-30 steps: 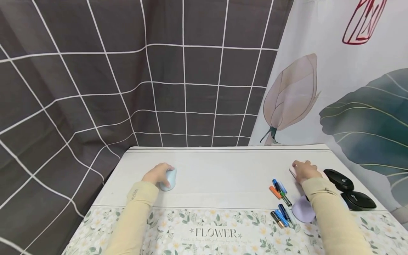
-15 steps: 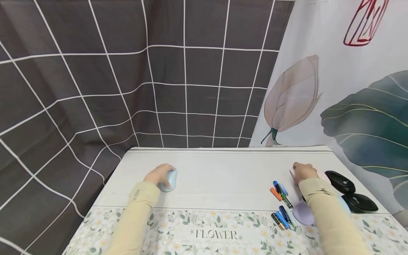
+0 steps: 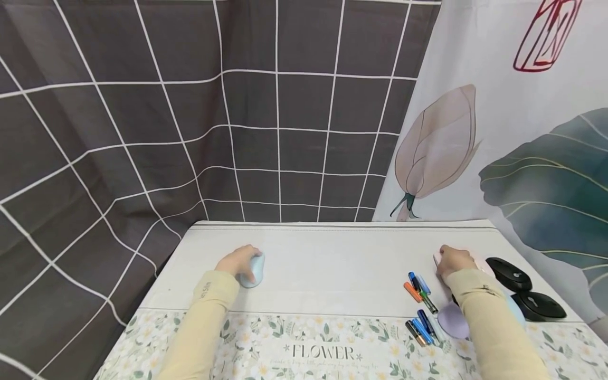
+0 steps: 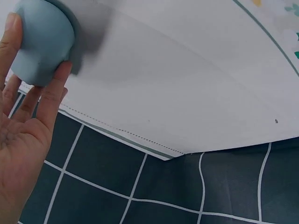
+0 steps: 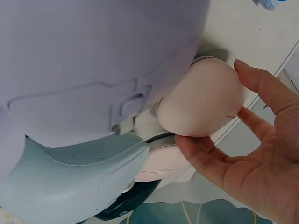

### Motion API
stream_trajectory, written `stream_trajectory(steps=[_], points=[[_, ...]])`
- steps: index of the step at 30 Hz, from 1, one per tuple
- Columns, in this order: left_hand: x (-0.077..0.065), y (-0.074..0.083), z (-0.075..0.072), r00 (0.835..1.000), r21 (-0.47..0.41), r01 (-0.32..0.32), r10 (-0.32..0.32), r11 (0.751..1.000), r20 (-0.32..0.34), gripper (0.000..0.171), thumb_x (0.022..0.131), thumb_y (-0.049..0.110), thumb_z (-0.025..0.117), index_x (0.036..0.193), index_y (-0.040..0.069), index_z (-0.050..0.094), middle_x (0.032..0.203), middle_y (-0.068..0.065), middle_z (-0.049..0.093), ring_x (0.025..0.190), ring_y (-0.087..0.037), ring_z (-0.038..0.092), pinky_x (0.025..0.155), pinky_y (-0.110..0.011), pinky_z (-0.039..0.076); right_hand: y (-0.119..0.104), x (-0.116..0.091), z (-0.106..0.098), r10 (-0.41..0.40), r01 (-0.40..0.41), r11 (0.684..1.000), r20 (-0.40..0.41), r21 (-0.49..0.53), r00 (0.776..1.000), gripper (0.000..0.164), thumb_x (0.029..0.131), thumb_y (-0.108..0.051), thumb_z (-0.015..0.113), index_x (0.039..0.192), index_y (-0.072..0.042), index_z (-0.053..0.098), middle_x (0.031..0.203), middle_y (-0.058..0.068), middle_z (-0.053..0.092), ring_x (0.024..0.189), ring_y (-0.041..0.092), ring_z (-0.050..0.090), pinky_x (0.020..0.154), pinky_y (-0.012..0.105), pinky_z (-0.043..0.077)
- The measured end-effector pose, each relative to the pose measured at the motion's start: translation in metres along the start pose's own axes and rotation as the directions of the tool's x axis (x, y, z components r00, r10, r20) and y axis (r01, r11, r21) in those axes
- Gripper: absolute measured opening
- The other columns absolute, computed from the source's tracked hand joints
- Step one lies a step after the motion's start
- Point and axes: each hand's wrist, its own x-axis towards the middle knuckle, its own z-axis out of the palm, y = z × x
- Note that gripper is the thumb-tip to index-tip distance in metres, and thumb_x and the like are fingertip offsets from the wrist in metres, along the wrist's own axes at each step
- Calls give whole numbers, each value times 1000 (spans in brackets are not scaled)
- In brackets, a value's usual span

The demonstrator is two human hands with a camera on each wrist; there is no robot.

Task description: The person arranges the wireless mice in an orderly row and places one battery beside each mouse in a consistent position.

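Note:
At the left of the white desk mat (image 3: 332, 264), my left hand (image 3: 236, 261) grips a light blue computer mouse (image 3: 257, 270). The left wrist view shows the thumb on one side of that mouse and fingers on the other. Over at the right, my right hand (image 3: 454, 262) holds a pale pink mouse (image 5: 208, 98) between thumb and fingers. Close beside it in the right wrist view are a lavender mouse (image 5: 98, 60), another light blue mouse (image 5: 56, 182) and a second pink mouse (image 5: 163, 163). My right sleeve partly hides this cluster from the head camera.
Two black mice (image 3: 510, 274) lie at the mat's right side. Several markers, among them an orange one (image 3: 412, 292) and a blue one (image 3: 421, 331), lie left of the lavender mouse. A dark gridded curtain (image 3: 304, 148) hangs behind the table.
My right hand's fingers have shifted slightly on the pink mouse, with the knuckles less raised. The left hand stays on the light blue mouse. The head view has tilted up slightly.

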Motion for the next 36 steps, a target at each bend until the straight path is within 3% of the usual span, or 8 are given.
stream_trajectory(steps=[5, 14, 26, 32, 36], points=[[-2, 4, 0, 1000, 57, -3, 3, 998, 7, 78, 59, 8, 84, 130, 1, 51, 130, -20, 54, 119, -38, 51, 101, -54, 43, 11, 6, 0, -87, 89, 994, 42, -57, 995, 61, 82, -11, 63, 135, 7, 36, 126, 46, 29, 105, 56, 45, 78, 58, 46], [-1, 4, -1, 1000, 66, 14, -14, 998, -7, 79, 59, 10, 84, 131, 2, 51, 130, -19, 55, 119, -38, 52, 102, -53, 43, 22, 27, -6, -160, 172, 981, 126, -94, 979, 66, 81, -19, 65, 131, 13, 36, 131, 42, 35, 118, 59, 36, 96, 66, 37], [0, 3, -1, 1000, 85, 12, -12, 996, 8, 79, 60, 10, 84, 131, 2, 51, 130, -19, 54, 120, -37, 51, 102, -53, 43, 23, 28, -1, -223, 226, 967, 42, -116, 974, 59, 90, -21, 54, 135, 11, 33, 128, 45, 33, 111, 67, 32, 90, 72, 33], [2, 2, -1, 1000, 78, 4, -5, 997, 9, 80, 59, 11, 84, 131, 2, 50, 130, -19, 54, 119, -37, 51, 102, -54, 43, 14, 33, -4, -170, 169, 985, -54, -33, 984, 62, 92, -23, 51, 137, 10, 25, 125, 51, 26, 111, 67, 29, 88, 70, 35], [1, 3, 0, 1000, 82, 2, -3, 997, 10, 80, 59, 12, 84, 130, 3, 51, 127, -17, 56, 117, -36, 53, 101, -53, 44, 7, 33, -7, -153, 153, 988, -67, -3, 986, 65, 89, -23, 53, 136, 12, 24, 123, 52, 24, 111, 68, 29, 90, 70, 34]])
